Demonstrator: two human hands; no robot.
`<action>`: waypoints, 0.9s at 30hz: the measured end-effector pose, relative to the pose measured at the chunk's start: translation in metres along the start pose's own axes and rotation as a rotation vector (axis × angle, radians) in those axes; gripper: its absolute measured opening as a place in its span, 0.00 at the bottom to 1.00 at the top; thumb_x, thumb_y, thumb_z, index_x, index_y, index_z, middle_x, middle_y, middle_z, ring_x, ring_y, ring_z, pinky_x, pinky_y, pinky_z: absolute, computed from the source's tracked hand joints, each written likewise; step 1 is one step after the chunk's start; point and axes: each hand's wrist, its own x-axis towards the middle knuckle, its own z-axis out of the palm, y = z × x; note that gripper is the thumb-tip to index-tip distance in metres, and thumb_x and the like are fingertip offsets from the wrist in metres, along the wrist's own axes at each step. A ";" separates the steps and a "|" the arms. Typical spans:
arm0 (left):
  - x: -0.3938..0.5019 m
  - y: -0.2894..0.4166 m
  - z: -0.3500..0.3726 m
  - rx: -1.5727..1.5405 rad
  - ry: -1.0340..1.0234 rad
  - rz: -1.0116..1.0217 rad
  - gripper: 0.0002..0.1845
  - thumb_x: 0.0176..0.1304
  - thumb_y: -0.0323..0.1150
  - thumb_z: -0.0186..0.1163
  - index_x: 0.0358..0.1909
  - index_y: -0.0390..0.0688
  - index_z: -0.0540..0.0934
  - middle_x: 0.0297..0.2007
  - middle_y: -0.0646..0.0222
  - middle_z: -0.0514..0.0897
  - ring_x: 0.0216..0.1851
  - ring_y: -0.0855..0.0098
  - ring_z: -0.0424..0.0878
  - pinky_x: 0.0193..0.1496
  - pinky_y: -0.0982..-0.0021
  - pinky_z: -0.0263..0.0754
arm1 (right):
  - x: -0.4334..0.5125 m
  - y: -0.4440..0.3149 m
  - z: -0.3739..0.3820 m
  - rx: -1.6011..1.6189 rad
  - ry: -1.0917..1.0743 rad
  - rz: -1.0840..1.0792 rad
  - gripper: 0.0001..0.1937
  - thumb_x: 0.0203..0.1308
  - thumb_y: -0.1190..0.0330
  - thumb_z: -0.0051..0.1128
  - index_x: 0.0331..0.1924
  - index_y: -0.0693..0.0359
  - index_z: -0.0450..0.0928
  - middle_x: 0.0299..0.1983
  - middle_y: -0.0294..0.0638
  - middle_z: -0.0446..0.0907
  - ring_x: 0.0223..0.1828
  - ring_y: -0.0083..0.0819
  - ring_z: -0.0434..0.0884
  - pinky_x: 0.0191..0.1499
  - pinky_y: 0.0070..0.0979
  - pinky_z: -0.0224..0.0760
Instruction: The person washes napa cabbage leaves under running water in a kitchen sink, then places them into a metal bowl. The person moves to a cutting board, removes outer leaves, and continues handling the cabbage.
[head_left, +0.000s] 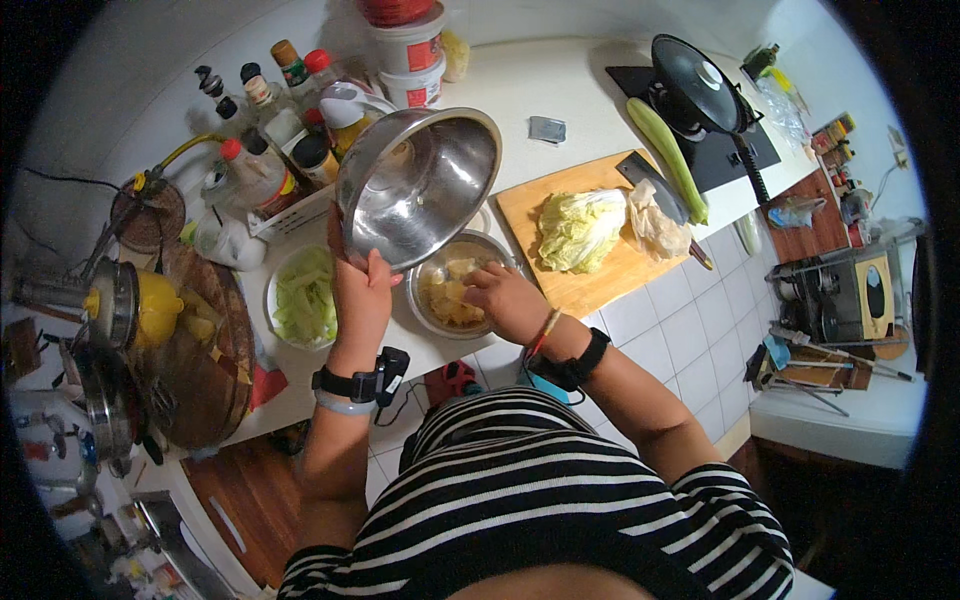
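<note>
My left hand (365, 289) grips the rim of a large stainless steel mixing bowl (420, 187), held tilted on its side above the counter. Specks cling to its shiny inner wall. Below it stands a smaller metal bowl (417, 289) with yellowish, wet-looking food pieces (448, 289) inside. Over that bowl's right side reaches my right hand (508, 300), fingers bent down toward the food; whether they pinch anything is hidden. A white bowl (271, 304) of cut pale green vegetable (304, 296) sits just left of my left hand.
Right of the bowls, a wooden cutting board (592, 296) bears napa cabbage (581, 229), a crumpled plastic bag (656, 221) and a cleaver (649, 184). Beyond lie a long green gourd (667, 157) and a lidded wok (697, 82). Seasoning bottles (266, 112) and a round wooden board (229, 375) stand left.
</note>
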 end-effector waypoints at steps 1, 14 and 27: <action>0.002 0.001 0.002 -0.007 -0.010 0.004 0.39 0.60 0.17 0.40 0.72 0.49 0.41 0.63 0.53 0.61 0.53 0.65 0.75 0.35 0.76 0.81 | -0.005 0.003 -0.004 0.021 0.015 0.035 0.09 0.49 0.70 0.52 0.36 0.56 0.80 0.40 0.42 0.74 0.45 0.40 0.74 0.46 0.35 0.69; -0.015 0.010 0.023 0.081 -0.144 -0.053 0.36 0.61 0.17 0.40 0.71 0.44 0.44 0.60 0.55 0.66 0.47 0.69 0.77 0.33 0.79 0.79 | -0.039 0.025 -0.043 0.352 0.319 0.184 0.07 0.47 0.78 0.54 0.33 0.63 0.76 0.35 0.47 0.74 0.36 0.46 0.78 0.37 0.36 0.75; -0.094 0.025 0.037 0.061 0.112 -0.169 0.37 0.62 0.17 0.41 0.72 0.49 0.43 0.61 0.56 0.64 0.50 0.67 0.75 0.37 0.74 0.80 | 0.045 0.009 -0.001 -0.130 0.070 -0.017 0.05 0.52 0.69 0.51 0.31 0.60 0.74 0.34 0.43 0.75 0.28 0.38 0.80 0.25 0.33 0.75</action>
